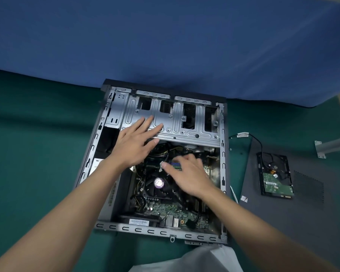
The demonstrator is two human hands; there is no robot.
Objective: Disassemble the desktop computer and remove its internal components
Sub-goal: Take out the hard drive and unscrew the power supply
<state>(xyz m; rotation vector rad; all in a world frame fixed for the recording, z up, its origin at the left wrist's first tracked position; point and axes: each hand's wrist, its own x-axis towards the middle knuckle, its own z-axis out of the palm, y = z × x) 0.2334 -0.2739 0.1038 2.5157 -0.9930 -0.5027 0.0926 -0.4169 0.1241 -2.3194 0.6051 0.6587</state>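
A single view, from a camera worn on the person's head, looks steeply down and forward onto the open case (pixel 145 230). The case lies mid-frame, its far end toward the blue drape (pixel 165 36). The camera sits near, above the case's near end. Both forearms run in from the lower corners, and the left hand (pixel 133 138) and right hand (pixel 188 173) reach over the case. The wide lens bends the frame's edges. Right of the case, the hard drive (pixel 275 177) is also in view.
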